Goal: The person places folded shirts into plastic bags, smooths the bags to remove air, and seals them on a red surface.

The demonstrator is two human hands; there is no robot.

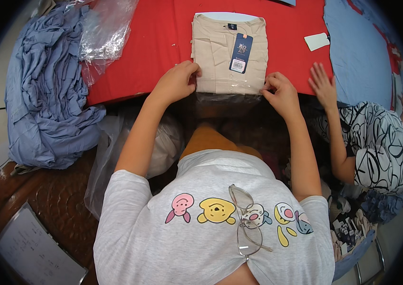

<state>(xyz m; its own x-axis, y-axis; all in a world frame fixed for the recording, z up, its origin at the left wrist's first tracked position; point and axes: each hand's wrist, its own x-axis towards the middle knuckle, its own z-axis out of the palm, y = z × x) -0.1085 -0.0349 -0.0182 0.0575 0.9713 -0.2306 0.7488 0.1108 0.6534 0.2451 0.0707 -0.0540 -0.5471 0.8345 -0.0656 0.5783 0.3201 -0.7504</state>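
A folded beige shirt (211, 71) lies at the near edge of the red-covered table, and clear plastic shows over its lower part. A dark blue hang tag (241, 52) rests on its front. The plastic bag (230, 99) hangs a little past the table edge below the shirt. My left hand (180, 81) is closed at the shirt's left side, its fingertips curled at the bag's edge. At the lower right corner my right hand (282, 94) pinches the bag between thumb and fingers.
Crumpled blue cloth (49, 90) is heaped on the left, beside a loose clear plastic bag (106, 31). A white card (317, 42) and light blue fabric (363, 57) lie on the right. Close by on the right, another person's hand (324, 88) rests at the red cloth (158, 42).
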